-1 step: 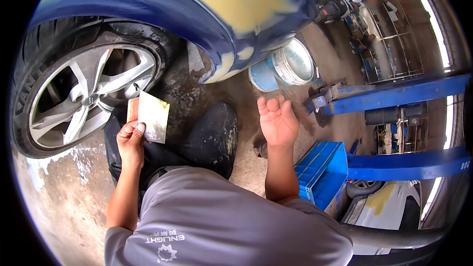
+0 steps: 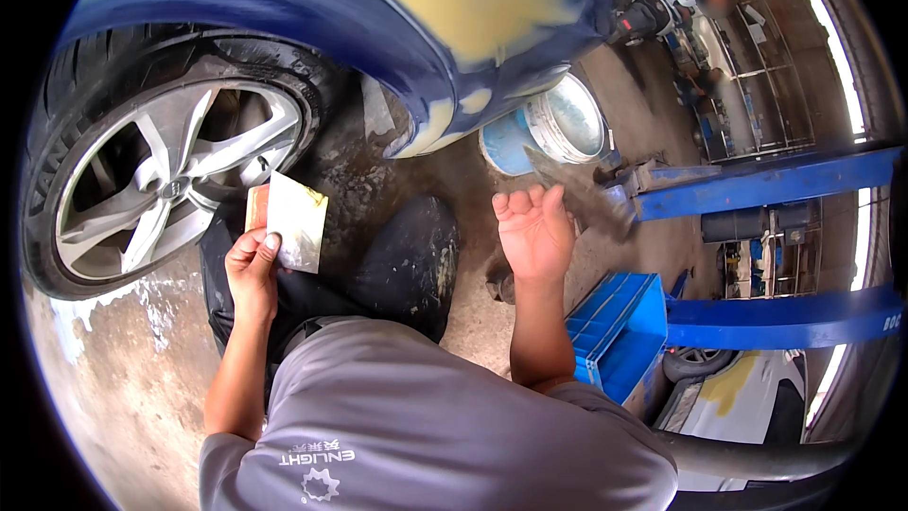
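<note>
My left hand is closed on a thin pale plate, its thumb pressed on the front. Yellow paste streaks the plate's upper edge. Behind it shows part of an orange-red flat piece, pinched in the same grip. My right hand is raised, palm toward me and fingers curled. Beside its fingertips is a thin, grey-brown shape smeared by motion; I cannot make out what it is. Ahead is a dark blue car fender with a large yellowish filler patch.
A silver-spoked wheel stands at left, close to my left hand. White-and-blue buckets sit under the car's edge. A blue crate is by my right forearm. Blue lift arms reach in from the right.
The blurred shape beside my right fingers has shifted and spread farther right. My left hand and the plate are almost unmoved.
</note>
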Demonstrator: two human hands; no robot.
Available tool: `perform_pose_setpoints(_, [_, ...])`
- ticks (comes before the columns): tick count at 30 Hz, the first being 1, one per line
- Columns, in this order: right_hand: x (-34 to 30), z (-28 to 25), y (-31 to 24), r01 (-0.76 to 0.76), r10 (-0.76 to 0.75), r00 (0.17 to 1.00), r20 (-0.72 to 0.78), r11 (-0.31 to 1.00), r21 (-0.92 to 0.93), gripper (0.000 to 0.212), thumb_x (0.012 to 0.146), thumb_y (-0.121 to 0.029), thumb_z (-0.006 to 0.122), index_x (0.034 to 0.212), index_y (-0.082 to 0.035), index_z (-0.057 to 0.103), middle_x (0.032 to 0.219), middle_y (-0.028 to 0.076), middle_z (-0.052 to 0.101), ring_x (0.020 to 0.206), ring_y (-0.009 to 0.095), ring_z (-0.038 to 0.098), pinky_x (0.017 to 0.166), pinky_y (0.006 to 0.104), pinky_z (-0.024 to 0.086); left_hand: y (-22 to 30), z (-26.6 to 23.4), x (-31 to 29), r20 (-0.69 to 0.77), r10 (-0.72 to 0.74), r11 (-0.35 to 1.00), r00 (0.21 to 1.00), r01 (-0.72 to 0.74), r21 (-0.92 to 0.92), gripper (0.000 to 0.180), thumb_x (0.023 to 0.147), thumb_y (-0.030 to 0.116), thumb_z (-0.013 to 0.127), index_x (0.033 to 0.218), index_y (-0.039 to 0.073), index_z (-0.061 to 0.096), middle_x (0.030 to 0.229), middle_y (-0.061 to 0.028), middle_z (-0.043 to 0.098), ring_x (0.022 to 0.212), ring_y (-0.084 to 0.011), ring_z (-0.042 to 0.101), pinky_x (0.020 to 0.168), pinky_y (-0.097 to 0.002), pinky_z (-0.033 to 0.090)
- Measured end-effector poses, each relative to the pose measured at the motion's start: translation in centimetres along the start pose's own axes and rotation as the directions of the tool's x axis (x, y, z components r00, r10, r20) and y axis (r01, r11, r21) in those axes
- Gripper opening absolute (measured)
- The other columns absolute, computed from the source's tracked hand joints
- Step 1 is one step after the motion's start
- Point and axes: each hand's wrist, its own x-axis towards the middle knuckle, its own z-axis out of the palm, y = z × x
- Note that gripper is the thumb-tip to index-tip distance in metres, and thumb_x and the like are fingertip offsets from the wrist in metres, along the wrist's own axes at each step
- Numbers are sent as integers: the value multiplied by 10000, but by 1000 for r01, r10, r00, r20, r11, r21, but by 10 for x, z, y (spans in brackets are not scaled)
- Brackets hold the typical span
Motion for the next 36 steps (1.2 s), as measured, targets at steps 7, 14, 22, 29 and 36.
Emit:
perform_pose_setpoints(7, [21,-8,1,-204,204,979,5,977,69,255,982,-337,530,903,-128,652,1049,61,661,1025,270,601,1002,554,424,-6,0,2,-55,-36,999,998,35,-21,127,911,127,650,935,4,672,758,-37,661,594,-102,571,528,-246,458])
perform_pose_setpoints(14, [34,8,-7,260,-275,955,110,599,-757,179,908,-103,659,1034,23,645,1051,75,663,954,142,606,871,369,500,-12,-11,-1,-68,-18,1000,998,19,17,147,907,142,659,948,2,674,768,-22,651,630,-86,570,549,-235,452])
perform_pose_setpoints(22, [53,36,3,487,-218,851,478,-14,-873,344,885,-130,701,594,23,599,627,-26,600,577,38,478,492,227,367,-19,-17,-2,-84,-56,998,995,58,28,139,913,162,659,959,34,686,772,1,663,622,-65,568,547,-220,446])
perform_pose_setpoints(29, [63,27,11,450,-225,880,418,113,-886,192,893,-138,691,926,50,687,860,70,698,769,113,623,727,257,494,-17,-19,-3,-118,-52,997,992,58,46,140,913,171,661,952,39,687,775,6,664,625,-61,575,542,-211,453])
perform_pose_setpoints(36, [69,18,14,417,-233,896,377,152,-896,188,900,-135,683,930,50,685,873,78,695,767,124,634,725,257,502,-20,-23,-2,-118,-51,997,992,56,45,142,910,175,666,955,42,688,773,9,664,617,-57,569,539,-207,443])
